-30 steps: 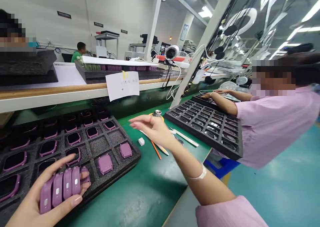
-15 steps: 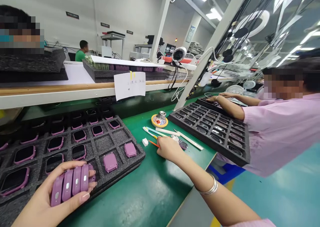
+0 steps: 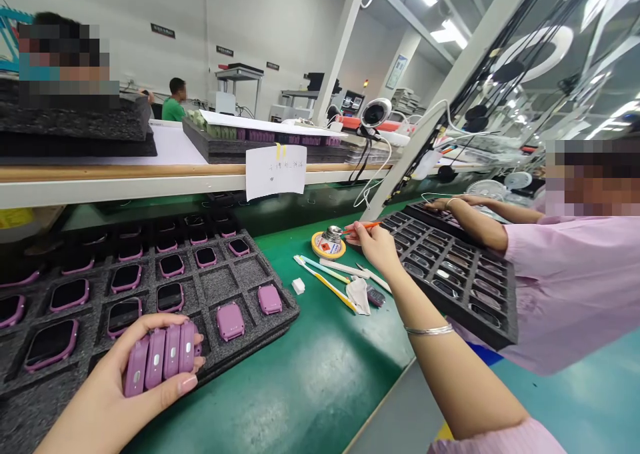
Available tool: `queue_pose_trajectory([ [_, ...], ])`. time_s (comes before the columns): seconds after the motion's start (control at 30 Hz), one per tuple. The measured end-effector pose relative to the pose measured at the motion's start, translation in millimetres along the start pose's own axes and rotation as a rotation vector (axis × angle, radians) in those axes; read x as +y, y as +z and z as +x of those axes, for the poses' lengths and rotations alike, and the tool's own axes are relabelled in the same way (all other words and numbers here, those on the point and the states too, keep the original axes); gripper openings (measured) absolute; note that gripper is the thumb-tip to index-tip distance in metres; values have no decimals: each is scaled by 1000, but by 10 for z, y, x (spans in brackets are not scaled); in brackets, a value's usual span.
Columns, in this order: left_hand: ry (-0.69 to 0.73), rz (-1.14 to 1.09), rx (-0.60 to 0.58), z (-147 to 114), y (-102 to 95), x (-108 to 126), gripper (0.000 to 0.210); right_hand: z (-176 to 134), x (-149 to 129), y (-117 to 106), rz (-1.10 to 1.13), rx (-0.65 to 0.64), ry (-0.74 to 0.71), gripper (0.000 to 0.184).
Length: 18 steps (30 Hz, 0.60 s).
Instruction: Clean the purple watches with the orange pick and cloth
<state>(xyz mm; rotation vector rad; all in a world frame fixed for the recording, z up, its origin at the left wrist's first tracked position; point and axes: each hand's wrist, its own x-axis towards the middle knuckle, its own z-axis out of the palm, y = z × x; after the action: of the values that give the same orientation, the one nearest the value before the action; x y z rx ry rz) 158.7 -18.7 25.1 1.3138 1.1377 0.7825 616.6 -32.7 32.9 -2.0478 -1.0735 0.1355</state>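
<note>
My left hand [image 3: 150, 367] is wrapped around a row of several purple smartwatch bodies [image 3: 171, 351], their side buttons facing me, above the near edge of a black foam tray [image 3: 220, 284]. In that tray lie more purple watches, most with the dark screen up and two [image 3: 231, 321] with the back up. My right hand [image 3: 376, 246] pinches a thin orange stick-like tool [image 3: 371, 225]. The tool's end is at the metal top of a small bottle [image 3: 334, 234] that stands in a yellow ring. Whether the tip touches the bottle cannot be made out.
Toothbrushes [image 3: 325, 283], a white cloth [image 3: 358, 295], a dark watch-like piece [image 3: 375, 296] and a small white block [image 3: 299, 286] lie on the green bench. A second foam tray [image 3: 507, 324] sits at right, beside a co-worker in pink [image 3: 560, 287]. A shelf [image 3: 200, 175] overhangs the back.
My right hand has lifted from beside the toothbrushes and moved up and away to the bottle with the orange tool. My left hand keeps its hold; the view has shifted slightly.
</note>
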Motion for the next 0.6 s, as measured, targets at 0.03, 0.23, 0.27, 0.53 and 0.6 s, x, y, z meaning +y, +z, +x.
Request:
queue_pose_trajectory([
  [0.03,0,4,-3,0,2,4,73,26,8,26,12,-10,13,34],
  [0.23,6,19,1,-19,11,44,69,96,-115,136,20,-30,109,33],
  [0.27,4,18,-5,-20,8,44,68,99,-155,130,20,-16,120,33],
  [0.53,24,29,-14,0,-2,-4,66,109,-416,76,-35,68,135,34],
  [0.6,21,36,-17,-2,5,5,65,53,-533,145,-18,50,81,34],
])
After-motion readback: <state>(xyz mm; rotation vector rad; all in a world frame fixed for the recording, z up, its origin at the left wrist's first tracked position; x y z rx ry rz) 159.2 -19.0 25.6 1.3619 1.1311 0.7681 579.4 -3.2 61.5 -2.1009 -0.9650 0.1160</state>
